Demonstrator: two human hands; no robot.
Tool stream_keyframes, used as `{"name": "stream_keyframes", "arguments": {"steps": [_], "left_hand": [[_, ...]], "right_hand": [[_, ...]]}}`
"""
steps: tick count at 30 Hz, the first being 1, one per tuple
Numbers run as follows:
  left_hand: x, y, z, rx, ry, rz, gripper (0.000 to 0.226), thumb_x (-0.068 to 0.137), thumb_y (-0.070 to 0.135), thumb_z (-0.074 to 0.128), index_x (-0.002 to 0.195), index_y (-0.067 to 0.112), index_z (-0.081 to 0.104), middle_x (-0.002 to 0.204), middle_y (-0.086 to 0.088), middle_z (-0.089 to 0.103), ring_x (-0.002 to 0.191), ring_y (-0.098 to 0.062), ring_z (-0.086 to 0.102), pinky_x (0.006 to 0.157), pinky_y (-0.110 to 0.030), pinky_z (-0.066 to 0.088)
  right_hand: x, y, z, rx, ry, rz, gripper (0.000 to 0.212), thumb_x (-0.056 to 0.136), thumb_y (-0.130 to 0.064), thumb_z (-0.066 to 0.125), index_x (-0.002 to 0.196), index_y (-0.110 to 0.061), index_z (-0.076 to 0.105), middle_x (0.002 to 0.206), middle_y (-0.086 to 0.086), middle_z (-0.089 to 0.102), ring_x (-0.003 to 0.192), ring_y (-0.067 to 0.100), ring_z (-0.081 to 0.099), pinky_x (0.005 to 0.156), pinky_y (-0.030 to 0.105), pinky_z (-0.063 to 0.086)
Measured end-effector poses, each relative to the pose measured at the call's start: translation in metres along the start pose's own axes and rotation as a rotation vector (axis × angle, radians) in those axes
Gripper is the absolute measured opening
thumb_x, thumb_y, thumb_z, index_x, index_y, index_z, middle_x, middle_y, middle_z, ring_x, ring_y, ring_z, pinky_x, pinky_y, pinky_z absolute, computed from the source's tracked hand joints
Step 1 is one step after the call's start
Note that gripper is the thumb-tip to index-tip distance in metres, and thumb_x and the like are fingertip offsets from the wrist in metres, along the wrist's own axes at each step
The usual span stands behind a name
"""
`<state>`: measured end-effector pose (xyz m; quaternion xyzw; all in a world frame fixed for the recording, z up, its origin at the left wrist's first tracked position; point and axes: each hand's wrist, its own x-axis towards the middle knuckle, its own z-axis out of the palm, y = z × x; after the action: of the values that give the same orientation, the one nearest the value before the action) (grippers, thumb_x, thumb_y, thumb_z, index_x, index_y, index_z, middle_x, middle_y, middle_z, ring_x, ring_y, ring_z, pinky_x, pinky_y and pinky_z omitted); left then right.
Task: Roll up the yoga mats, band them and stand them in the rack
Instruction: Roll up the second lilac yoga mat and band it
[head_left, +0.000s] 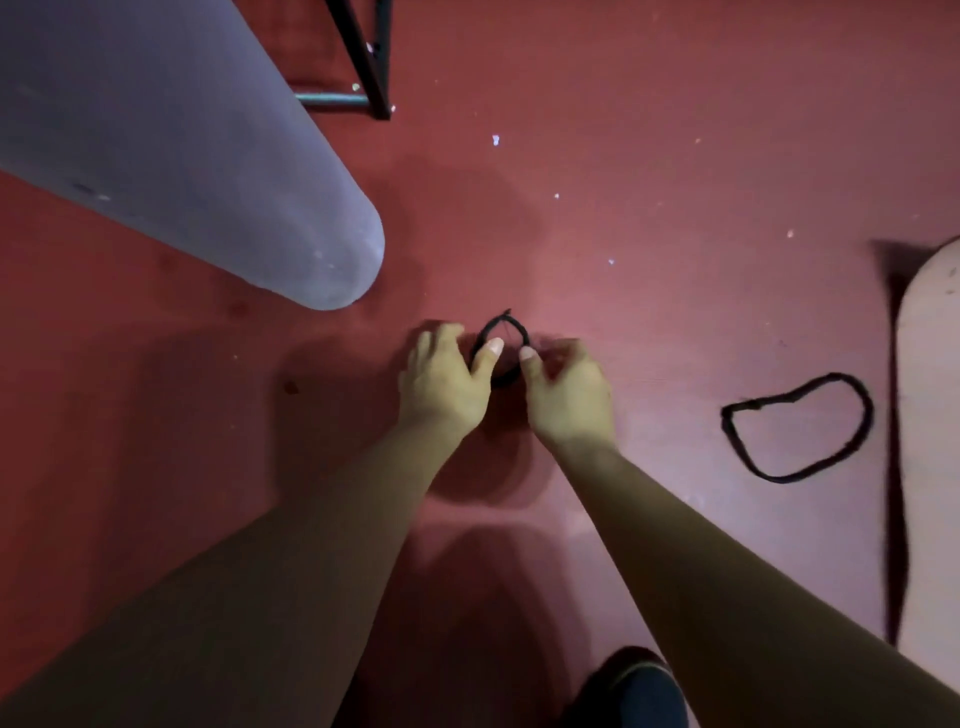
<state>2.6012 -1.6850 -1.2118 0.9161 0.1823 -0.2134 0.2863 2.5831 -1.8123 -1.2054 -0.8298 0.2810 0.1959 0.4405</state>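
You can read no text, label, brand or number anywhere in this view. The rolled grey-violet foam mat (208, 171), the small black elastic band loop (511, 325), the larger black band loop (773, 477) and the dark red floor (675, 156) have only plain surfaces.

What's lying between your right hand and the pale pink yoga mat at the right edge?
A loose black elastic band loop lies flat there, shown in the head view.

I log: lavender mat (208, 156) rolled, upper left | small black band (506, 332) pinched by left hand (447, 379) and right hand (566, 389) | second band (800, 426) slack loop, right | pink mat (930, 415) flat, far right
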Motion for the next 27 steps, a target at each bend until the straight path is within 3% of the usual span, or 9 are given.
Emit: {"name": "stream_keyframes", "arguments": {"steps": [5,7,9,10,16,20,22,24,27], "left_hand": [[0.022,-0.017,0.026,0.083,0.096,0.039,0.030,0.091,0.053,0.064,0.104,0.025,0.063,0.121,-0.004,0.052,0.120,-0.028,0.045,0.101,-0.042,0.031],[0.020,-0.018,0.019,0.034,0.085,0.058,0.026,0.096,0.046,0.062,0.100,0.021,0.066,0.117,-0.006,0.055,0.117,-0.030,0.049,0.100,-0.041,0.033],[0.010,-0.010,-0.001,-0.125,0.042,0.043,0.026,0.101,0.039,0.057,0.102,0.014,0.065,0.112,-0.009,0.061,0.113,-0.033,0.055,0.101,-0.043,0.039],[0.001,-0.003,-0.014,-0.194,0.019,0.049,0.027,0.103,0.036,0.054,0.103,0.011,0.063,0.109,-0.011,0.064,0.109,-0.034,0.058,0.099,-0.044,0.041],[-0.080,0.059,-0.128,-0.418,0.147,0.245,0.018,0.106,0.033,0.040,0.095,0.020,0.045,0.073,0.002,0.058,0.074,-0.029,0.059,0.073,-0.044,0.048],[-0.136,0.120,-0.230,-0.504,0.357,0.407,0.015,0.103,0.036,0.037,0.094,0.025,0.042,0.071,0.006,0.049,0.067,-0.015,0.045,0.067,-0.040,0.041],[-0.160,0.153,-0.280,-0.587,0.428,0.425,0.014,0.103,0.029,0.041,0.093,0.021,0.045,0.067,0.010,0.047,0.066,-0.015,0.043,0.063,-0.039,0.037],[-0.180,0.178,-0.332,-0.588,0.548,0.455,0.021,0.103,0.030,0.043,0.092,0.014,0.051,0.069,0.012,0.047,0.068,-0.018,0.047,0.063,-0.039,0.035],[-0.203,0.200,-0.401,-0.621,0.673,0.491,0.026,0.101,0.035,0.042,0.093,0.013,0.052,0.074,0.019,0.051,0.071,-0.014,0.047,0.066,-0.036,0.036]], "right_hand": [[0.025,0.009,0.031,-0.113,0.121,0.050,0.021,0.101,-0.040,0.057,0.108,-0.022,0.063,0.117,0.007,0.060,0.120,0.029,0.051,0.105,0.046,0.041],[0.019,0.003,0.028,-0.089,0.103,0.053,0.020,0.105,-0.032,0.052,0.110,-0.018,0.064,0.119,0.010,0.054,0.121,0.025,0.048,0.106,0.035,0.037],[0.001,-0.012,0.016,0.006,0.068,-0.012,0.013,0.107,-0.024,0.047,0.105,-0.015,0.056,0.113,0.009,0.049,0.104,0.016,0.050,0.093,0.020,0.033],[-0.011,-0.022,0.007,0.041,0.070,-0.047,0.012,0.108,-0.022,0.045,0.103,-0.014,0.052,0.110,0.007,0.048,0.093,0.013,0.049,0.088,0.020,0.035],[-0.100,-0.116,-0.065,0.314,0.152,-0.233,0.009,0.108,-0.028,0.040,0.099,-0.028,0.040,0.084,0.005,0.066,0.073,0.021,0.067,0.071,0.043,0.056],[-0.164,-0.212,-0.127,0.440,0.243,-0.364,0.007,0.108,-0.024,0.045,0.113,-0.019,0.045,0.090,-0.012,0.054,0.071,-0.007,0.056,0.067,0.014,0.045],[-0.190,-0.257,-0.151,0.465,0.274,-0.433,0.009,0.108,-0.024,0.049,0.113,-0.018,0.052,0.087,-0.015,0.057,0.074,-0.011,0.056,0.068,0.010,0.042],[-0.213,-0.304,-0.168,0.465,0.283,-0.491,0.015,0.107,-0.030,0.049,0.103,-0.021,0.060,0.077,-0.016,0.061,0.072,-0.005,0.059,0.068,0.013,0.045],[-0.246,-0.368,-0.185,0.466,0.251,-0.572,0.023,0.104,-0.047,0.046,0.096,-0.032,0.062,0.072,-0.010,0.063,0.066,0.016,0.063,0.067,0.047,0.057]]}}
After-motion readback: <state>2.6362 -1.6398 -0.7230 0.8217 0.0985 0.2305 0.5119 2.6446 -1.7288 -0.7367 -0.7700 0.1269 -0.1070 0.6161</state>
